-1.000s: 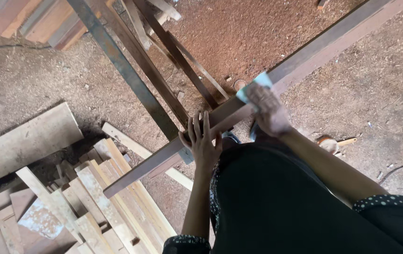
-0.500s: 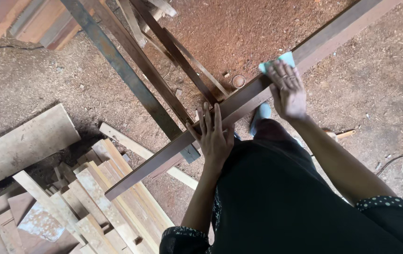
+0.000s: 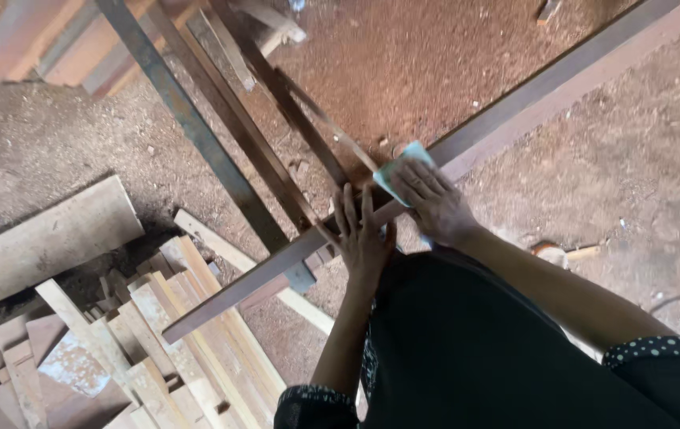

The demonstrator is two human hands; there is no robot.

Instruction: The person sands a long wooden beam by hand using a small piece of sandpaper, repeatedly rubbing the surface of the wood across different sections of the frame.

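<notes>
Head view: my right hand presses a pale sanding sheet flat on the long wooden beam, slid back nearer my left hand, which lies open, steadying the beam beside it.

A long brown wooden plank lies slanted across a metal stand, running from low left up to the top right. A light blue sanding paper lies flat on it.
</notes>
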